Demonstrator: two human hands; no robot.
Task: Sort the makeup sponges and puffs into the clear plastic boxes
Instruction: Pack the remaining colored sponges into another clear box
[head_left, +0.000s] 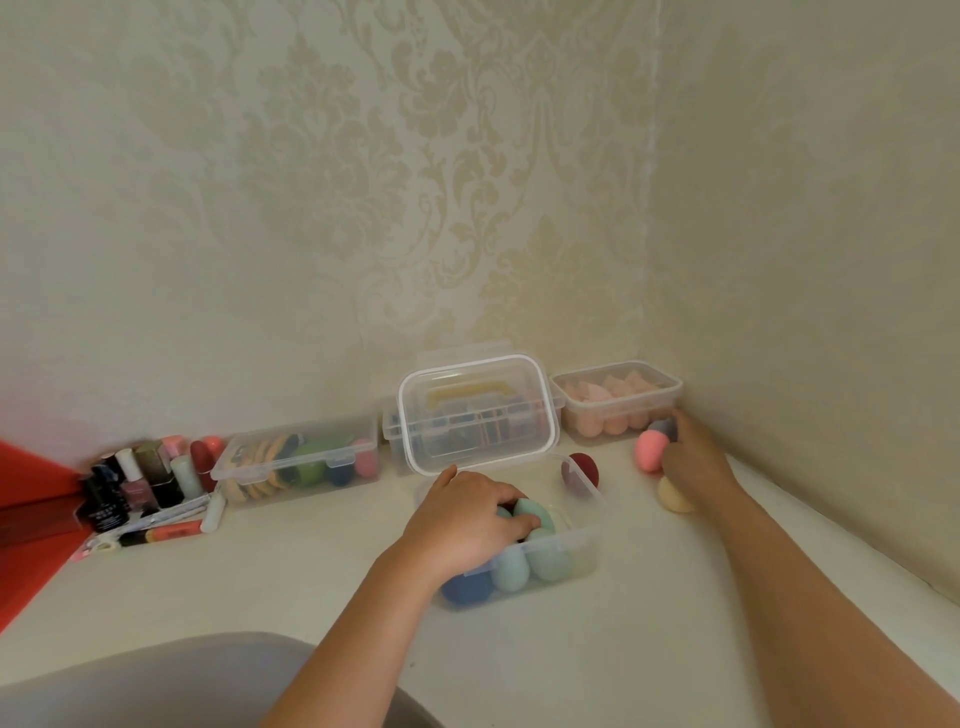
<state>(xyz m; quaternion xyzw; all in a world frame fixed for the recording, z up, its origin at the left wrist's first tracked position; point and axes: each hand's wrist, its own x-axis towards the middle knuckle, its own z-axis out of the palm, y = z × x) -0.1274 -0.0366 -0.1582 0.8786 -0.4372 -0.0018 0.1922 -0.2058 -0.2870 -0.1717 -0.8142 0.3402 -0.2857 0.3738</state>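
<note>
My left hand (467, 525) reaches into the near clear box (587, 540) and its fingers curl round a teal sponge (535, 512). Mint and blue sponges (511, 569) lie in that box, whose lid (475, 413) stands propped upright behind it. My right hand (693, 462) is at the far right by the wall, fingers on a grey sponge (662, 428), beside a pink sponge (650, 450). A yellow sponge (674, 500) lies partly under that wrist. A dark red sponge (583, 467) sits behind the near box.
A box of peach sponges (615, 402) stands in the corner. A middle box (395, 434) sits behind the lid. A left box (301, 457) holds orange puffs and coloured sponges. Nail polish bottles and tubes (140, 483) cluster at the left. A grey chair (182, 680) is below.
</note>
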